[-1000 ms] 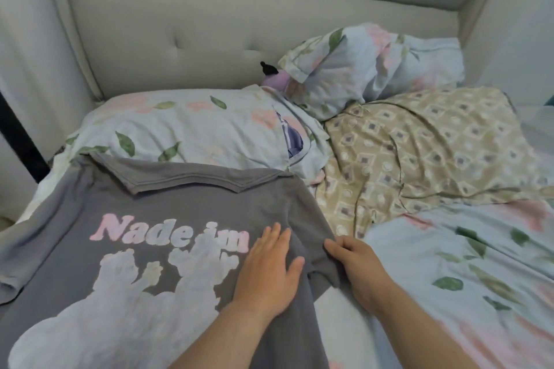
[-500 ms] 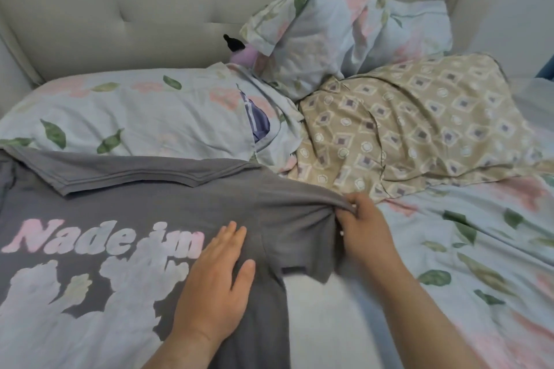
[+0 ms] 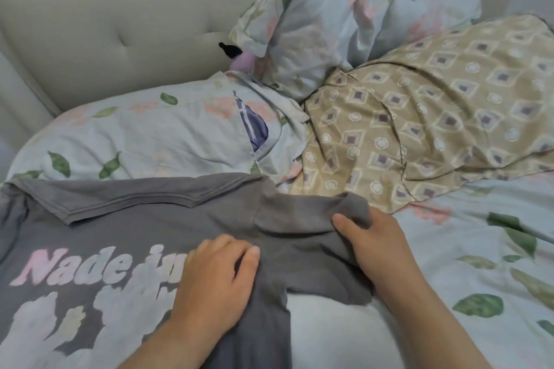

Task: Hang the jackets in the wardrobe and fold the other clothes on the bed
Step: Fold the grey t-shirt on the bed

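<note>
A grey T-shirt with pink "Nade in" lettering and a pale print lies spread on the bed, its collar toward the pillows. My left hand presses down on the shirt's chest beside the lettering, fingers a little bent. My right hand grips the shirt's right sleeve, which is bunched up and drawn inward over the shoulder. Both forearms come in from the bottom edge.
Two floral pillows and a beige patterned pillow lie against the padded headboard. A purple and black object peeks out between the pillows. The floral sheet spreads to the right.
My right hand has taken hold of the sleeve and pulled it up and inward over the shirt. My left hand's fingers have bent slightly. The view has moved closer and to the right.
</note>
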